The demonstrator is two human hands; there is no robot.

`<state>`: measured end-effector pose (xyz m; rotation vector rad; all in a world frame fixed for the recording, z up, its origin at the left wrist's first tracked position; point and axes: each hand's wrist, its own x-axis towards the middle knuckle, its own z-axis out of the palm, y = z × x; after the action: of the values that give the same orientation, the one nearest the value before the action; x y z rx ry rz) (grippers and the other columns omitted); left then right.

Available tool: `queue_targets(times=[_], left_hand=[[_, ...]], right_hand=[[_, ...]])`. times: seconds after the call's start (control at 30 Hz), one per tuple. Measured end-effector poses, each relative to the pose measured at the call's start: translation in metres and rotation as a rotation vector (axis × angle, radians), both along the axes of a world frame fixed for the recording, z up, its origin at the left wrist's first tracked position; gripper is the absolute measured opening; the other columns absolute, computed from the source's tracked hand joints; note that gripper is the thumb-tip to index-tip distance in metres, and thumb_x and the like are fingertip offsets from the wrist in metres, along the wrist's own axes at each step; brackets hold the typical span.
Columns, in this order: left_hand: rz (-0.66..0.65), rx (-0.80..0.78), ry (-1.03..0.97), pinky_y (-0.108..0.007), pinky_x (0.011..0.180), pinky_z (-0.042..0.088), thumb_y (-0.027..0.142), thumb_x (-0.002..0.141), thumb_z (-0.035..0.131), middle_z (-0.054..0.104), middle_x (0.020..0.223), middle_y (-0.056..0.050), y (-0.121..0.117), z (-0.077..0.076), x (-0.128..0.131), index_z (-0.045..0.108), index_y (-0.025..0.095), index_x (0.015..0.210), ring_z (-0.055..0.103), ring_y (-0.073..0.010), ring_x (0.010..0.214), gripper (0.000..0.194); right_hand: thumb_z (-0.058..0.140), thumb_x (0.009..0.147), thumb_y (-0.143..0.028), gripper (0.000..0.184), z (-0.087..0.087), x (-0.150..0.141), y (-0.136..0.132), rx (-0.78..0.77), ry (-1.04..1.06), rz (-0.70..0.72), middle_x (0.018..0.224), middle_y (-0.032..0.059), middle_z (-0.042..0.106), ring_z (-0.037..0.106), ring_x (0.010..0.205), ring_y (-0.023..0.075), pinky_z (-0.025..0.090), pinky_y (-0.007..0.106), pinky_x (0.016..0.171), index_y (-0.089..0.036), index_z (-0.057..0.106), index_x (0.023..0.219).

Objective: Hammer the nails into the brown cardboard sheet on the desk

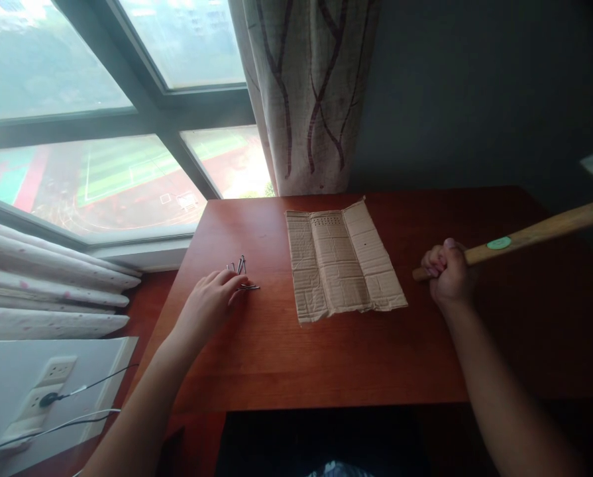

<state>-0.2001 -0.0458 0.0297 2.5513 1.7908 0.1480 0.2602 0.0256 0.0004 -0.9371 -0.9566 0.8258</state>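
nearest, at the left edge, a white power strip (pixel 42 391) lies with one dark plug in it. on the red-brown bench (pixel 286 371) the left hand (pixel 209 301) rests palm down, its grip loosely spread, fingertips touching a small cluster of nails (pixel 242 275); about four or five show, too small to count surely. one nail lies flat pointing right, the others lean towards the far side. at the right, the right hand (pixel 448 271) has its grip pressed tight round the near end of one wooden hammer handle (pixel 529 233). the handle's long axis runs from the fist up and to the right, out of view, so the head is unseen. between the hands lies one flattened cardboard sheet (pixel 343 262), its long axis near to far, with a row of small holes at its far end. beyond it hangs one patterned curtain (pixel 309 93) beside the window (pixel 102 99).
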Motion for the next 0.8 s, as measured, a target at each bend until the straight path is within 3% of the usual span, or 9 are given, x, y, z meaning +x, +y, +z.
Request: queue_targets(times=[0.17,0.4,0.8], left_hand=[[-0.023,-0.005,0.020,-0.045,0.089,0.053,0.022,0.100,0.042,0.073,0.116,-0.012,-0.002,0.002,-0.008,0.072,0.022,0.120,0.068,-0.0310,0.102,0.036],[0.033,0.010,0.109,-0.044,0.084,0.053,0.024,0.098,0.044,0.075,0.109,-0.013,-0.001,0.003,-0.015,0.076,0.021,0.111,0.069,-0.0328,0.100,0.034],[0.109,-0.097,0.039,-0.037,0.078,0.051,0.031,0.100,0.046,0.076,0.105,-0.010,0.009,0.008,0.000,0.076,0.023,0.110,0.071,-0.0284,0.090,0.033]], right_hand=[[0.071,0.088,-0.044,0.053,0.000,0.003,0.000,-0.014,0.025,0.000,0.043,-0.0075,0.031,0.027,0.037,0.0071,0.025,0.023,0.035,-0.022,0.037,0.052],[0.071,0.088,-0.044,0.053,-0.002,0.005,0.001,-0.011,0.022,-0.002,0.044,-0.0076,0.031,0.027,0.037,0.0072,0.025,0.025,0.035,-0.023,0.037,0.053],[0.070,0.089,-0.042,0.053,-0.003,0.004,0.000,-0.015,0.009,-0.002,0.044,-0.0071,0.031,0.027,0.037,0.0076,0.023,0.025,0.035,-0.023,0.037,0.052]])
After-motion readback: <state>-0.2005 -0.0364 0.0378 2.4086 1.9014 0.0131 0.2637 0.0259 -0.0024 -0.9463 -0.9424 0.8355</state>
